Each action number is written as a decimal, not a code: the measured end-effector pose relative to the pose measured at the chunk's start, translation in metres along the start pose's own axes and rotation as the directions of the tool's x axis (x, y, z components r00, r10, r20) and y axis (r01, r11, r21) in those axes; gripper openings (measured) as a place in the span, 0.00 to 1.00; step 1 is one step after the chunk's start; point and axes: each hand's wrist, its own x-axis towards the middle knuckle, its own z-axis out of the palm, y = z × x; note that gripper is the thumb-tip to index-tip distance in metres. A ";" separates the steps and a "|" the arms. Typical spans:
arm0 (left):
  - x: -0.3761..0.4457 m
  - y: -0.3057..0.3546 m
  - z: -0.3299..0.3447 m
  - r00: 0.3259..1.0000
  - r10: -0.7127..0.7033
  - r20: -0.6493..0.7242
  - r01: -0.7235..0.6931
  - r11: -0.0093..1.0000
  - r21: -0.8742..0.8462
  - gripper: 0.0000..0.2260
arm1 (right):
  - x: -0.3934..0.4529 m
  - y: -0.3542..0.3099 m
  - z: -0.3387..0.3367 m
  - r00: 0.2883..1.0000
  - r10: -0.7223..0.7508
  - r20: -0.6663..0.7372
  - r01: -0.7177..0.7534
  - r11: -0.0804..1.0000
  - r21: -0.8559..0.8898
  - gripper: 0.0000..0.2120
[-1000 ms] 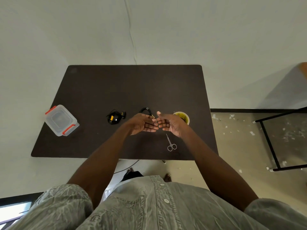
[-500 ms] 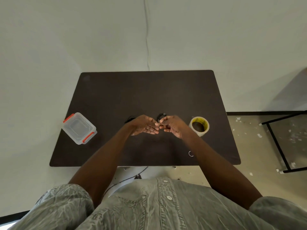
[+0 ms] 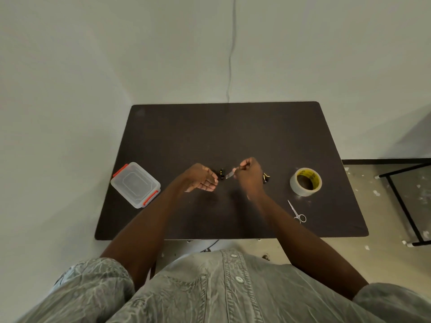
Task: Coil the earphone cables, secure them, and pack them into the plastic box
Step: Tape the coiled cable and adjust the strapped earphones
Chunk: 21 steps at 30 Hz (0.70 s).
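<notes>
A black earphone coil (image 3: 221, 174) with a yellow mark lies on the dark table (image 3: 224, 131) between my hands. Part of a second black-and-yellow earphone bundle (image 3: 265, 178) shows just right of my right hand; the rest is hidden behind it. My right hand (image 3: 250, 174) is curled and pinches a small shiny strip (image 3: 229, 175), apparently clear tape, which points toward the coil. My left hand (image 3: 202, 180) hovers palm-up with relaxed fingers next to the coil and holds nothing. The clear plastic box (image 3: 135, 185) with red latches sits lidded at the table's left.
A roll of clear tape (image 3: 305, 181) with a yellow core stands at the right. Small scissors (image 3: 297, 212) lie nearer me, close to the right front edge. A black metal frame (image 3: 405, 206) stands on the floor to the right. White walls border the back and left.
My hands, joined fingertip to fingertip before, have parted. The left hand has opened palm-up; the right has drawn back holding the strip. The camera view has shifted.
</notes>
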 end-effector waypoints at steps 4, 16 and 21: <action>0.009 -0.017 -0.020 0.975 0.003 -0.222 0.004 1.000 0.030 0.06 | 0.003 0.002 0.001 0.999 0.003 -0.040 -0.003 1.000 -0.008 0.12; 0.055 -0.037 -0.008 0.871 0.328 -0.365 -0.101 0.847 0.522 0.28 | 0.003 0.020 0.015 0.990 0.135 -0.030 -0.130 0.982 0.140 0.15; 0.070 -0.036 -0.015 0.889 0.401 -0.221 -0.114 0.661 0.742 0.18 | 0.005 0.029 0.016 0.990 0.121 -0.066 -0.112 0.985 0.129 0.14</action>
